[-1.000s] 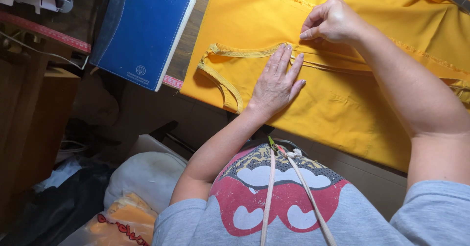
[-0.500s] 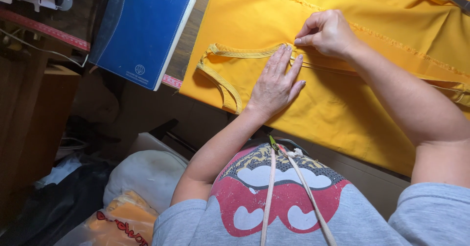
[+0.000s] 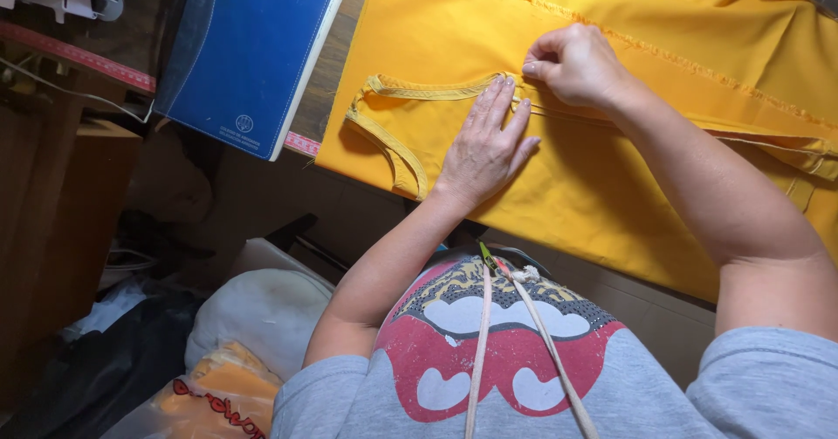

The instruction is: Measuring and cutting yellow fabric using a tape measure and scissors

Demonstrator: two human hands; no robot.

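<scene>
Bright, even light from above on the yellow fabric (image 3: pixel 611 142), no glare. Soft shadows under the left hand (image 3: pixel 484 147) and right forearm. Dim and murky at lower left. Sharp focus throughout; slight wide-angle bending toward the edges.

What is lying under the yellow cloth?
A wooden table shows beside the yellow cloth, by the blue book. The left hand presses the cloth flat; anything beneath is covered.

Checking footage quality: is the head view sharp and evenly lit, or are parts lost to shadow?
Head view: sharp and bright on the yellow fabric and both hands, left hand, right hand; no glare; the lower-left clutter sinks into deep shadow.
</scene>
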